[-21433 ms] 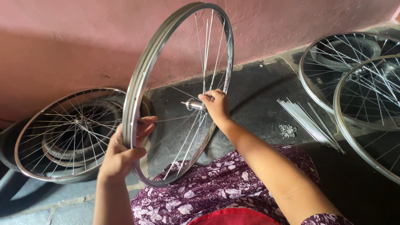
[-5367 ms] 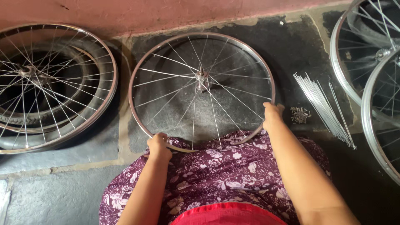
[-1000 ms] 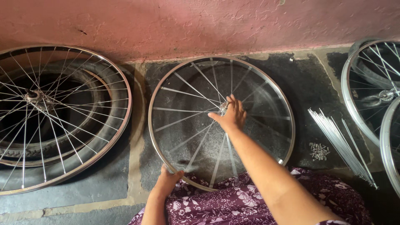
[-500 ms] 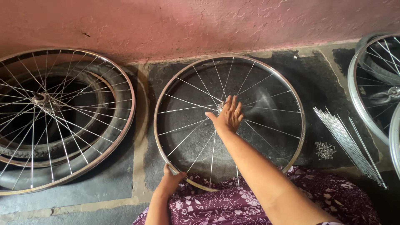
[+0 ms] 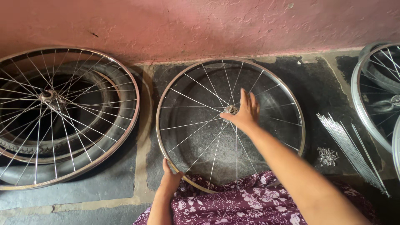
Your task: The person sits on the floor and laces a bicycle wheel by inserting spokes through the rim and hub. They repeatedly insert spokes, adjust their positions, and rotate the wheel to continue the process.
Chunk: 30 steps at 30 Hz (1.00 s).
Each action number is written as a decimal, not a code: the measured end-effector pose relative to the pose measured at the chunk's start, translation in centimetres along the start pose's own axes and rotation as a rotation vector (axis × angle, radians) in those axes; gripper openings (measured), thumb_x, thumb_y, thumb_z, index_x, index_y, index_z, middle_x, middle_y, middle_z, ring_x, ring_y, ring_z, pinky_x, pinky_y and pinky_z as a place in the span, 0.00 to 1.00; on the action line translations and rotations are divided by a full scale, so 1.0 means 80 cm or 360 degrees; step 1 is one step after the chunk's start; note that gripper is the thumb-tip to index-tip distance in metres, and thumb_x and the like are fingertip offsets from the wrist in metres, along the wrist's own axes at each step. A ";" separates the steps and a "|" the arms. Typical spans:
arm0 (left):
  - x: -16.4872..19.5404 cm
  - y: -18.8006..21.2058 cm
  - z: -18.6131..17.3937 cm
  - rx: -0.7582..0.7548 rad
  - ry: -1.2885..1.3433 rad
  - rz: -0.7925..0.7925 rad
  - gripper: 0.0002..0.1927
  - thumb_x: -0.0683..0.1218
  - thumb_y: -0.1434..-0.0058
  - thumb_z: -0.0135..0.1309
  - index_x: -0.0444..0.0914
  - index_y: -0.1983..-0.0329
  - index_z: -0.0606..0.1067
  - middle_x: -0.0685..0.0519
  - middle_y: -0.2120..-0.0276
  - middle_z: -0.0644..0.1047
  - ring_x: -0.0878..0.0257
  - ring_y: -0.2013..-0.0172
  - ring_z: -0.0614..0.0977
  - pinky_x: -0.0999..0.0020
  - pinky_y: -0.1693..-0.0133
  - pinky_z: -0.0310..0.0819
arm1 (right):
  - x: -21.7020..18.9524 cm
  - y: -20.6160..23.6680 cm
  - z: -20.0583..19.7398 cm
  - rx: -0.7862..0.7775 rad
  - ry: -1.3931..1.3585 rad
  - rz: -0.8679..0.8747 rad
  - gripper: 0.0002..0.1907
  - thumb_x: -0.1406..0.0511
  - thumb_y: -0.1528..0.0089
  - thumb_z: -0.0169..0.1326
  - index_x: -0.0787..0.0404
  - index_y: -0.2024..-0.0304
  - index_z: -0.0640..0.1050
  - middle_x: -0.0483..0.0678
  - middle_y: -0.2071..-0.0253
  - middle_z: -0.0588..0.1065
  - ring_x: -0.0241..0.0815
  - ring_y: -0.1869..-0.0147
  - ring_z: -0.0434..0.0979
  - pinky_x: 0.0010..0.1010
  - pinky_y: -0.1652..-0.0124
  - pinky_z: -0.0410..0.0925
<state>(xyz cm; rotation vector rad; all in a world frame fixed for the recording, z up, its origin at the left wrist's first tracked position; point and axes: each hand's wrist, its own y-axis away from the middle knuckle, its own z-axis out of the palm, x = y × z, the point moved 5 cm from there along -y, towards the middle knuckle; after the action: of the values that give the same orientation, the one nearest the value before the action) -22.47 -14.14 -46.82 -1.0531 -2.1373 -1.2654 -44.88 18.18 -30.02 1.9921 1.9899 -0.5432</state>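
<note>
Gripping the wheel (image 5: pixel 266 83) rim, left hand (image 5: pixel 170 181); right hand (image 5: pixel 245 112) open, seemingly touching hub (image 5: pixel 229 110).

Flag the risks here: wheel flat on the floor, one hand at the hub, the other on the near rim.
1. The right hand lies spread over thin spokes beside the hub; if the wheel turns, fingers could get caught between spokes.
2. The left hand holds the rim at one point only, so the wheel may slide on the stone floor.
3. Loose spokes and small nipples lie close by; an arm could scatter them.
</note>
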 end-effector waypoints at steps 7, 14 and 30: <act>0.004 0.012 -0.003 -0.0009 -0.0055 -0.0085 0.58 0.47 0.41 0.60 0.47 0.22 0.31 0.30 0.49 0.78 0.40 0.46 0.81 0.56 0.43 0.73 | -0.006 -0.037 0.008 -0.0395 0.0136 -0.0686 0.69 0.40 0.65 0.72 0.52 0.26 0.57 0.49 0.22 0.52 0.48 0.18 0.43 0.44 0.26 0.39; 0.009 0.019 0.000 -0.0054 0.0438 -0.0081 0.57 0.44 0.44 0.62 0.47 0.22 0.35 0.32 0.48 0.78 0.45 0.48 0.81 0.58 0.46 0.74 | -0.003 -0.034 0.018 -0.0450 0.0213 -0.0624 0.67 0.37 0.63 0.70 0.54 0.28 0.61 0.43 0.23 0.53 0.43 0.19 0.44 0.44 0.26 0.39; 0.024 0.024 -0.002 -0.0245 0.0421 -0.0047 0.45 0.45 0.46 0.65 0.38 0.30 0.54 0.40 0.47 0.79 0.52 0.47 0.80 0.62 0.44 0.73 | -0.018 0.018 0.028 0.0049 0.0141 0.0192 0.69 0.31 0.55 0.62 0.62 0.26 0.54 0.53 0.22 0.49 0.52 0.19 0.42 0.53 0.27 0.37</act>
<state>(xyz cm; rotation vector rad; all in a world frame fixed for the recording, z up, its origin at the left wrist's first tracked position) -22.12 -13.00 -44.34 -0.8605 -1.8875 -1.5116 -43.56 15.87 -31.51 2.1734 1.9060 -0.4684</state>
